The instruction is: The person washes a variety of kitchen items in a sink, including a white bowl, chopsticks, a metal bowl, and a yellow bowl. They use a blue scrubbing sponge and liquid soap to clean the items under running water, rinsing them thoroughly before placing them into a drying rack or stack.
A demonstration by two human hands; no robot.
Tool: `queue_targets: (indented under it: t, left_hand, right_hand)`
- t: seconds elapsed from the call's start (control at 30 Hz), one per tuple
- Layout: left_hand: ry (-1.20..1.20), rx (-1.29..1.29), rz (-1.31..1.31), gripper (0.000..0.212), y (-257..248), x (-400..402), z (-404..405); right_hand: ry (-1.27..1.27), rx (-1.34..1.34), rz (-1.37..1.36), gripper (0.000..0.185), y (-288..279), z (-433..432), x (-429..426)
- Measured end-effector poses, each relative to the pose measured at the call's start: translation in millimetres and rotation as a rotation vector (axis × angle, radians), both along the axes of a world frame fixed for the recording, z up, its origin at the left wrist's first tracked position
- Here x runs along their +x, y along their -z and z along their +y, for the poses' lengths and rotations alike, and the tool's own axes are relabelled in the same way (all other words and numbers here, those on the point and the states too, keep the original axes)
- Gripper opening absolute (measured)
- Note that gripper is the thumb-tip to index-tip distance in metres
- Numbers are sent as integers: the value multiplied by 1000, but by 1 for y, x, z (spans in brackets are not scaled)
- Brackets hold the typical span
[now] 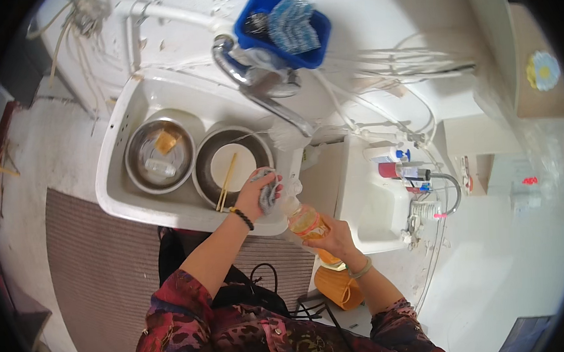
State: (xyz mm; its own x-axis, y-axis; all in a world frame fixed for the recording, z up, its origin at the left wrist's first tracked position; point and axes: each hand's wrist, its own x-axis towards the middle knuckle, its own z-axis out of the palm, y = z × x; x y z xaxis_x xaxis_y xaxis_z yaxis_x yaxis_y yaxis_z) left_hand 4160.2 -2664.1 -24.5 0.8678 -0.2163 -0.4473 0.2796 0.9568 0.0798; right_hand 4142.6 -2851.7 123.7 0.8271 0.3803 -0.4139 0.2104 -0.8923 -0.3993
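My left hand (250,196) grips a grey-and-white scrubbing cloth (268,196) above the right front corner of a white sink (121,209). In my right hand (335,237) is a clear plastic bottle of amber liquid (307,222), tilted so its top is close to the cloth. Beside my left hand, a dark-rimmed metal basin (205,173) holds a round white dish (224,162). A pair of chopsticks (227,182) lies across the dish and basin. To the left, a steel bowl (135,157) contains a yellow sponge-like piece (167,142) and a clear plastic item (160,167).
A chrome faucet (278,110) reaches over the sink from the wall. Above it hangs a blue plastic basket (321,54) with a blue scouring cloth (293,25). A second white basin (375,219), with several bottles behind it, stands at right. An orange container (338,288) is below my right forearm.
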Motion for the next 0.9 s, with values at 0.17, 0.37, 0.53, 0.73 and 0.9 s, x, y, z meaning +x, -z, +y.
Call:
queue_targets:
  t: [0.17, 0.37, 0.53, 0.73, 0.9]
  left_hand:
    - [79, -211, -96, 12, -3, 8, 8]
    - [157, 133, 97, 41, -44, 17, 14]
    - [138, 258, 108, 36, -37, 22, 15]
    - [213, 336, 111, 27, -36, 21, -2]
    - [60, 452, 148, 29, -35, 16, -9]
  right_hand:
    - [369, 379, 57, 49, 25, -55, -14]
    - [737, 1008, -108, 39, 45, -106, 8]
    - [749, 1294, -365, 43, 58, -148, 92]
    - [820, 1426, -483, 57, 88, -197, 182]
    - [910, 1470, -438, 50, 66, -170, 175]
